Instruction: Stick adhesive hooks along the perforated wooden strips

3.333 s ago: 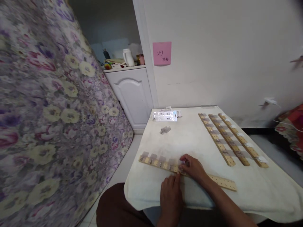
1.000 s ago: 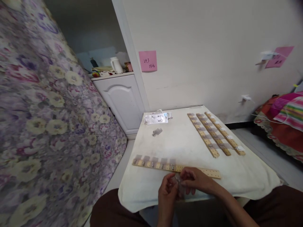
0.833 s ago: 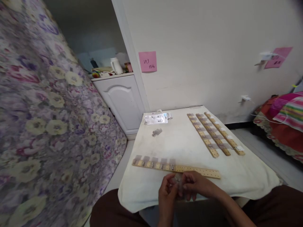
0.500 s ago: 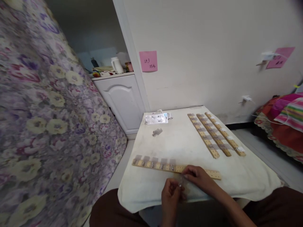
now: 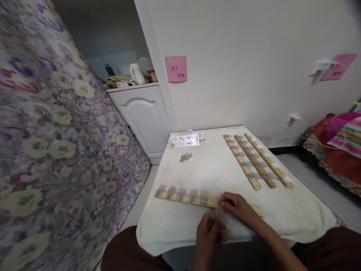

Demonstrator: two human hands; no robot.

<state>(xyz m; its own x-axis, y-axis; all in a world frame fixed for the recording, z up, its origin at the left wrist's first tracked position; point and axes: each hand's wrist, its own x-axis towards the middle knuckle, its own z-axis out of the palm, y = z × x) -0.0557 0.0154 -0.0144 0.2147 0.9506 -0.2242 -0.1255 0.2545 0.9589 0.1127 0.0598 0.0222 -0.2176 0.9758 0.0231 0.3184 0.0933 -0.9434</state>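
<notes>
Clear plastic piece (image 5: pixel 222 215) is being pinched by left hand (image 5: pixel 208 230) and right hand (image 5: pixel 238 207), fingers nearly closed; four perforated wooden strips (image 5: pixel 194 199) are lying on white cloth (image 5: pixel 204 165); pink note (image 5: pixel 175 69) is showing "243".

A small clear plastic piece (image 5: pixel 221 213) is held up near the pale, hole-dotted wooden strip (image 5: pixel 211 203), lying flat with five see-through tabs (image 5: pixel 182 191) along it.

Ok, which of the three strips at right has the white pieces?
The rightmost strip; the middle strip and leftmost strip carry greyish, translucent pieces instead.
</notes>
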